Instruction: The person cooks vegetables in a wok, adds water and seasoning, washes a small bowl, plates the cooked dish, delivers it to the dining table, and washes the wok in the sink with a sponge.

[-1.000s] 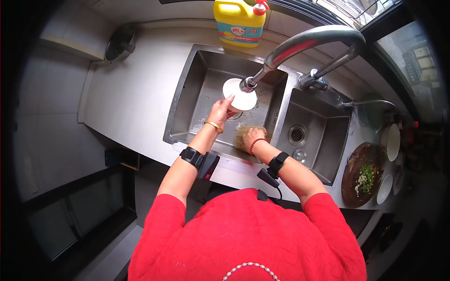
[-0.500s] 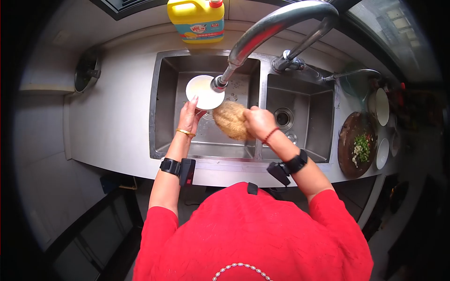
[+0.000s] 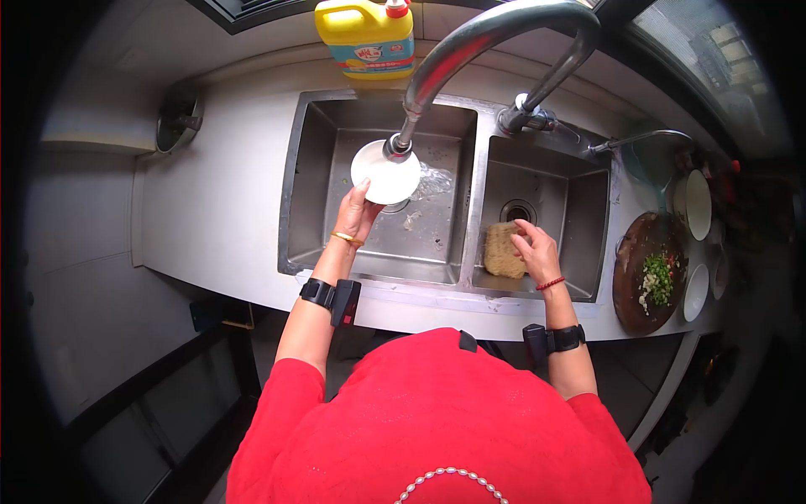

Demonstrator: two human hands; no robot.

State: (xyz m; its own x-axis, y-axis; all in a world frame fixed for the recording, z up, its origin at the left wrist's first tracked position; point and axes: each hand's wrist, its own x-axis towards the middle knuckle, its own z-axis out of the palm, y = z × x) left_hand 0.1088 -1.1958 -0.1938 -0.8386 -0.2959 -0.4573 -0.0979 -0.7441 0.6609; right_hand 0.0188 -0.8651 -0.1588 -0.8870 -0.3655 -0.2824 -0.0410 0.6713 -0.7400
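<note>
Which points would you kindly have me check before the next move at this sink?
1. White bowl held securely: ok, the left hand grips its near edge.
2. Bowl under the faucet spout: ok, over the larger basin.
3. Right hand clear of the brown scrubber: cannot tell; its fingers are at the edge, contact unclear.
4. Scrubber out of the larger basin: ok, it lies in the smaller basin.
5. Bowl fully clean: cannot tell.
6. Chopped greens outside the sink: ok, on the round board.

Apparently a white bowl (image 3: 389, 179) in left grip (image 3: 358, 212)
</note>
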